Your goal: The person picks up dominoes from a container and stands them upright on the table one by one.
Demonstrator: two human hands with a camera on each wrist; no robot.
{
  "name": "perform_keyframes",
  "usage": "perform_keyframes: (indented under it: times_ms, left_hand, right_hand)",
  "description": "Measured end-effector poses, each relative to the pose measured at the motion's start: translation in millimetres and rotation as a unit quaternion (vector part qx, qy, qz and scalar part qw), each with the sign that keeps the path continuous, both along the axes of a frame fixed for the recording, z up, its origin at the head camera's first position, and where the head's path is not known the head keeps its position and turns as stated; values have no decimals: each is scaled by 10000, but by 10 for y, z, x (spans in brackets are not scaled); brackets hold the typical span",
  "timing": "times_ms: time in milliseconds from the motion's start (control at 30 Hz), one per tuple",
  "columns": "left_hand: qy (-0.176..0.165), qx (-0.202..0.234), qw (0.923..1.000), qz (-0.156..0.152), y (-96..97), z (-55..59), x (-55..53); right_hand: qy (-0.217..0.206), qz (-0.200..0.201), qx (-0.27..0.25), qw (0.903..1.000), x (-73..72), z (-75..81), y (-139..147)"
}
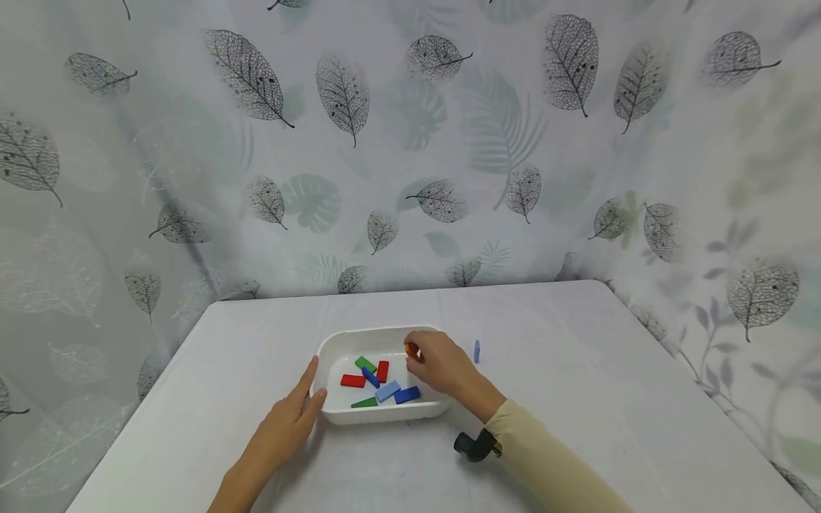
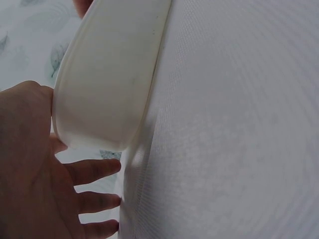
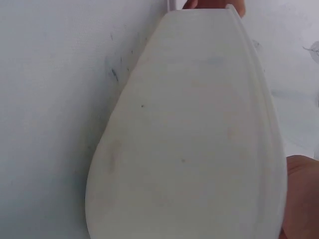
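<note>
A white plastic tray (image 1: pixel 346 415) sits on the table with several coloured wooden blocks in it. My left hand (image 1: pixel 282 427) lies against the tray's left end, index finger and thumb touching its rim. In the left wrist view, the other fingers of that hand (image 2: pixel 30 164) stretch out straight beside the tray wall (image 2: pixel 107 84). Over the right part of the tray, my right hand (image 1: pixel 439 361) pinches a small orange block (image 1: pixel 411 350). The right wrist view shows mostly the tray's outer side (image 3: pixel 189 124), with part of the right hand (image 3: pixel 301 199) at the edge.
Inside the tray lie a red block (image 1: pixel 353 380), a green block (image 1: pixel 365 364), a dark blue block (image 1: pixel 407 395) and a light blue block (image 1: pixel 388 391), among others. Another light blue block (image 1: pixel 477 351) stands upright on the white table (image 1: pixel 564 399), right of the tray.
</note>
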State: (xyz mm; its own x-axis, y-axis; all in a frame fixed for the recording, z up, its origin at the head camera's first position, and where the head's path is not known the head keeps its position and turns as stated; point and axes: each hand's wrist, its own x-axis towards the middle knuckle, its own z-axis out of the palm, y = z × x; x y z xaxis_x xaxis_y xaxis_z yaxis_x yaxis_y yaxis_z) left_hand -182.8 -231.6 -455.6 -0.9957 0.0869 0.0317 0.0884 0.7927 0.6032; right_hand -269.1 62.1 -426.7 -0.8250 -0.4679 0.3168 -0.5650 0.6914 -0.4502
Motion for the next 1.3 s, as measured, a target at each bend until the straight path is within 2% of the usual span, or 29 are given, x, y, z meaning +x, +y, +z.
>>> perform_keyframes:
  times_ms: [333,700,1033,1300]
  left_hand:
    - [1,28,10000,-15,-16,1,1]
    - [-94,0,10000,-27,-27,12,-5]
    - [-70,44,10000,-34,-33,7,-11]
    - [-50,19,10000,-12,-9,27,-12]
  right_hand:
    - [256,-253,-526,9980,44,66,157]
    - [278,-579,-973,9932,48,106,371]
    - [429,-928,-1022,9895,55,104,576]
    - [711,-1002,-1104,9863,45,74,762]
